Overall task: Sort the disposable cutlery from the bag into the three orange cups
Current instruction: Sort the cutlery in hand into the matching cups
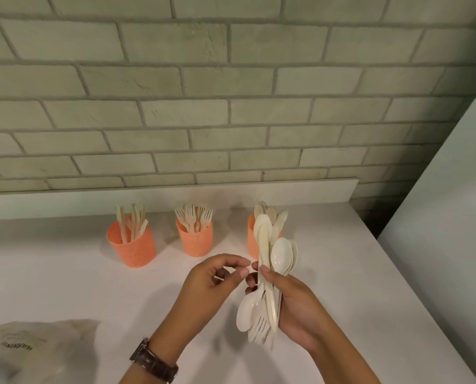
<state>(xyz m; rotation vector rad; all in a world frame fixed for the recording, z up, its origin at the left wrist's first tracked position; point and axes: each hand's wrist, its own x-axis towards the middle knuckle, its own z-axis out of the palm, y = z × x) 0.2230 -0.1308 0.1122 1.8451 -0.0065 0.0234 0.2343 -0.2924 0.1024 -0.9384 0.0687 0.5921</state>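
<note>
Several light, stiff, probably slick spoons and forks [279, 256] are bunched in the right hand [296, 309], its grip wrapped mid-handle, above the tabletop [65, 286] before the back edge's rightmost orange cup [252, 245], each best drawn out by its handle; whether the left hand [217, 278], grip curled beside them, pinches one I cannot tell.

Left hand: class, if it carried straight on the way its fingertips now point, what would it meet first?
Most likely the cutlery bundle gripped by the right hand. The left hand points rightward at the bundle's middle and looks nearly touching, though depth is unclear.
</note>
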